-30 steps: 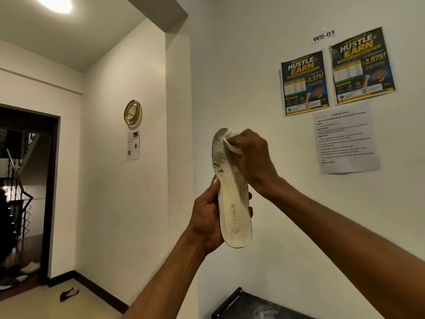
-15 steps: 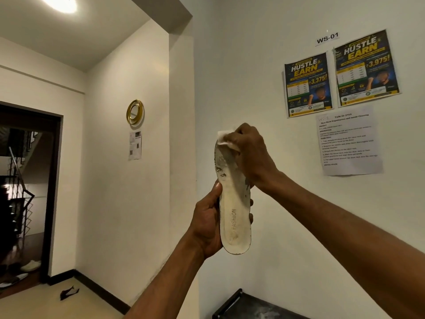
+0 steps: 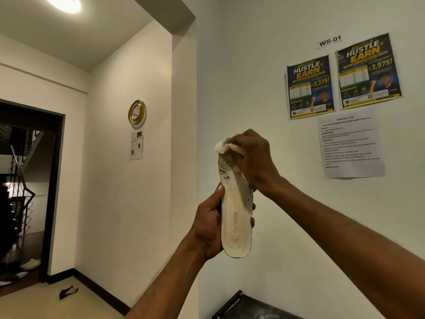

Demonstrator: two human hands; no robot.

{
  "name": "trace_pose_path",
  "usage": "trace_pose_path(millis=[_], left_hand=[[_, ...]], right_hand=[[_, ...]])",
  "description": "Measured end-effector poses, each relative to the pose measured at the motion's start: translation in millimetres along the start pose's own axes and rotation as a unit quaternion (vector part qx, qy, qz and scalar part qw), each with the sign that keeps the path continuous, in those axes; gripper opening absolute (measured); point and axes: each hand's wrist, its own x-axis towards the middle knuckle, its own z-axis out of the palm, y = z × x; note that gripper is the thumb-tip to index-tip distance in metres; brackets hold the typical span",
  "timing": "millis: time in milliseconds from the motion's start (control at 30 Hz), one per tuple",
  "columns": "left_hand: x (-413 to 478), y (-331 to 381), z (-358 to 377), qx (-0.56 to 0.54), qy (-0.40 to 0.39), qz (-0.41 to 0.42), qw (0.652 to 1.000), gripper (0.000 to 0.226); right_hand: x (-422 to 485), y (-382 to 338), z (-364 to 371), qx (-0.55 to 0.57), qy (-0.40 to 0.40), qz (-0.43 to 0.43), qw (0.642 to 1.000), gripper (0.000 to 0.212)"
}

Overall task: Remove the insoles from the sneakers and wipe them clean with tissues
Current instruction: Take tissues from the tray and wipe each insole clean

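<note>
Left hand (image 3: 210, 229) grips the upright insole (image 3: 235, 217) around its heel half, thumb along the edge. Right hand (image 3: 251, 160) pinches a white tissue (image 3: 222, 146), pressing it onto the grimy toe end.

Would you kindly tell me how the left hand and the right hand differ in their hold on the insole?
The left hand grips the insole by its lower, heel half; the right hand works at its upper, toe end. The left hand holds the insole bare; the right hand presses a white tissue against it. Both touch the same upright insole.
</note>
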Motion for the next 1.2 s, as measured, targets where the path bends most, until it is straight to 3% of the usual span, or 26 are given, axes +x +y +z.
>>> trace_pose_path(millis=[133,267,400,500,633,767,900,1033,1133,1200], left_hand=[[1,2,0,-0.031,0.017,0.007,0.999,0.056],[1,2,2,-0.008,0.023,0.008,1.000,0.058],[3,5,0,-0.038,0.033,0.018,0.999,0.057],[4,6,1,-0.032,0.031,0.020,0.999,0.058],[6,6,-2,-0.059,0.040,0.047,0.996,0.050],[6,8,0,-0.062,0.041,0.039,0.996,0.050],[8,11,-4,-0.066,0.066,0.091,0.992,0.046],[8,13,-2,-0.056,0.065,0.078,0.993,0.051],[9,14,-9,-0.064,0.073,0.094,0.991,0.053],[9,16,-9,-0.062,0.073,0.104,0.990,0.054]], right_hand=[[-20,-16,6,-0.010,-0.107,-0.098,0.989,0.026],[-12,-6,1,0.008,-0.020,-0.006,1.000,0.024],[-29,-15,8,0.017,-0.101,-0.085,0.991,0.024],[-26,-5,5,0.039,-0.027,-0.005,0.999,0.022],[-44,-18,9,0.048,-0.098,-0.066,0.992,0.021],[-39,-12,1,0.079,-0.030,0.017,0.996,0.019],[-54,-25,6,0.082,-0.089,-0.030,0.992,0.021],[-55,-22,-1,0.085,-0.043,0.038,0.995,0.018],[-66,-33,3,0.108,-0.123,0.007,0.987,0.015],[-65,-31,0,0.105,-0.136,0.036,0.984,0.015]])
